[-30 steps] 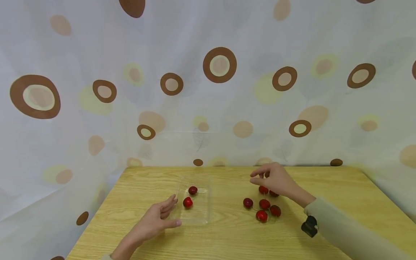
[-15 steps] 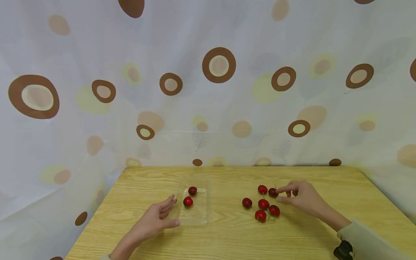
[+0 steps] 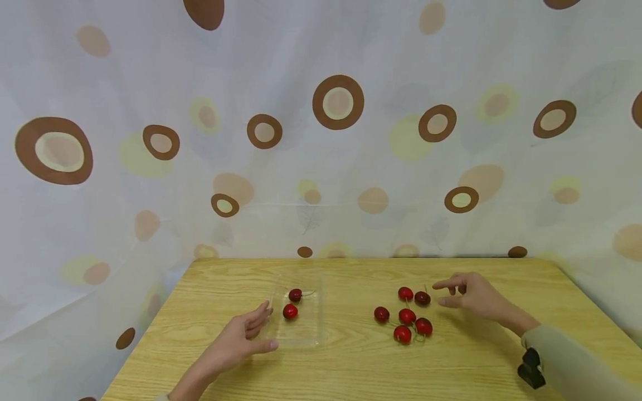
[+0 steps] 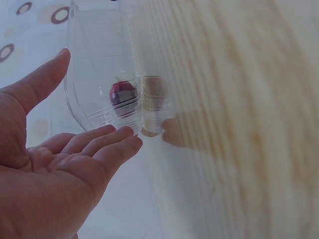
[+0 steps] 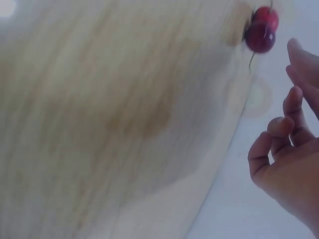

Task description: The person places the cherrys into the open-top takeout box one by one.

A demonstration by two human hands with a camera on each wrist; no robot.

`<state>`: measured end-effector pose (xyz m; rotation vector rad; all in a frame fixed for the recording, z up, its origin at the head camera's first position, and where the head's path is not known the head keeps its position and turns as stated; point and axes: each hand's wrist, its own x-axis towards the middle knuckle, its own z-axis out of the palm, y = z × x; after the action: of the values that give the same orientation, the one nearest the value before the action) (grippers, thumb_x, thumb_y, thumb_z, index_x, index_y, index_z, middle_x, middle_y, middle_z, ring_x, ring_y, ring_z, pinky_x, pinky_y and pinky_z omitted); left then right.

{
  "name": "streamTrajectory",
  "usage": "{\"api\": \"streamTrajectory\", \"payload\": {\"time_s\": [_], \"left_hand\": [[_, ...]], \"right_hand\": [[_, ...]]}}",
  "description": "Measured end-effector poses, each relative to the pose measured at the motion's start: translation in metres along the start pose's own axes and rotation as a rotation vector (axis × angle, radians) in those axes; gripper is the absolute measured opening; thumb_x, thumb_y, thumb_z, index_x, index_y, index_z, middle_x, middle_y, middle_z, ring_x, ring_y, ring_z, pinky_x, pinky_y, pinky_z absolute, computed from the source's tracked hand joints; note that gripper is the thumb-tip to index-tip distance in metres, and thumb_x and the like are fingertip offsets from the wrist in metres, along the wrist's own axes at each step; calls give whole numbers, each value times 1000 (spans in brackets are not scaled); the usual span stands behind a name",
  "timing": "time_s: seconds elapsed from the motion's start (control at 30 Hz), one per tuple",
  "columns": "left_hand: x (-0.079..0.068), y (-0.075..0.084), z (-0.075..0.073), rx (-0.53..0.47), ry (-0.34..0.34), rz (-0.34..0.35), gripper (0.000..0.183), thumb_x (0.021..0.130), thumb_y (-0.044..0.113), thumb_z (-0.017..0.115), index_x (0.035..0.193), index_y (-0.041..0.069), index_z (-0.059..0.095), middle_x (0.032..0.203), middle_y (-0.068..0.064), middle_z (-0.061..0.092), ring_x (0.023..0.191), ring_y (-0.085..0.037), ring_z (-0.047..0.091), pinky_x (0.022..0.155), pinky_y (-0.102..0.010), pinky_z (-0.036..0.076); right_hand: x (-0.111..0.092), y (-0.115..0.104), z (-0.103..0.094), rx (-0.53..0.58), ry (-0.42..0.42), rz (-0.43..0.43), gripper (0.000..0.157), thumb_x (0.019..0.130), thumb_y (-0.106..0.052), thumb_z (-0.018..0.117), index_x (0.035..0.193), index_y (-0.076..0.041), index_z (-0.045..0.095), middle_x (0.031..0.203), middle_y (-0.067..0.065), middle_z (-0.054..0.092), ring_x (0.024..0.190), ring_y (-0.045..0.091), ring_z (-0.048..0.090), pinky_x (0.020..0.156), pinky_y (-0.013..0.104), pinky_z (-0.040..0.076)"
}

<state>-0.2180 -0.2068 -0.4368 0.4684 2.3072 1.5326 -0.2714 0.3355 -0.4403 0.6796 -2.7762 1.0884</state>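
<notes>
My left hand (image 3: 236, 341) rests against the left side of a clear plastic container (image 3: 312, 329), thumb spread and fingers extended. Inside lie two cherries, a dark red one (image 3: 295, 295) with its stem pointing right and a brighter one (image 3: 290, 311) nearer me. In the left wrist view the fingertips (image 4: 130, 142) are at the container's ridged wall. My right hand (image 3: 476, 298) hovers just right of a dark cherry (image 3: 422, 298), index finger and thumb parted and nothing between them. Its other fingers are bent. A bright red cherry (image 3: 405, 293) sits beside the dark one.
Several more stemmed cherries lie close together nearer me, among them a dark one (image 3: 382, 314) at the left and a red one (image 3: 402, 334) at the front. All rest on a wooden table (image 3: 346, 367). A patterned curtain (image 3: 341, 167) hangs behind it.
My right hand has gone from above the far cherries to the dark cherry's right side, then drawn slightly back with its fingers parting. The left hand has stayed at the container.
</notes>
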Motion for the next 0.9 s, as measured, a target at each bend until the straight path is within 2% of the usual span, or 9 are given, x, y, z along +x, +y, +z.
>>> {"api": "streamTrajectory", "payload": {"time_s": [0.17, 0.37, 0.63, 0.9], "left_hand": [[0, -1, -1, -1, -3, 1, 93, 99, 20, 78, 165, -6, 18, 164, -31, 30, 148, -53, 32, 117, -60, 35], [-1, -2, 0, 8, 3, -8, 92, 99, 20, 78, 166, -4, 19, 165, -29, 30, 148, -53, 32, 115, -60, 38], [-1, -2, 0, 15, 10, -6, 92, 99, 20, 78, 165, -6, 19, 165, -29, 30, 147, -54, 33, 115, -60, 38], [-1, -1, 0, 15, 17, -15, 92, 98, 18, 79, 166, -4, 21, 165, -28, 31, 147, -53, 34, 114, -60, 40]], "right_hand": [[14, 16, -5, 55, -87, -39, 33, 95, -9, 78, 123, 8, 75, 84, -1, 60, 66, 10, 38, 55, 30, 32], [32, 32, -8, 47, -182, -8, 35, 96, -11, 77, 125, 6, 74, 87, 0, 61, 73, 12, 45, 61, 28, 35], [49, 40, -5, 40, -232, 0, 32, 95, -11, 76, 124, 4, 76, 88, 0, 61, 75, 14, 47, 62, 29, 37], [50, 38, -1, 2, -241, -7, 25, 94, -9, 77, 117, -1, 81, 89, 0, 63, 78, 15, 47, 66, 29, 39]]}}
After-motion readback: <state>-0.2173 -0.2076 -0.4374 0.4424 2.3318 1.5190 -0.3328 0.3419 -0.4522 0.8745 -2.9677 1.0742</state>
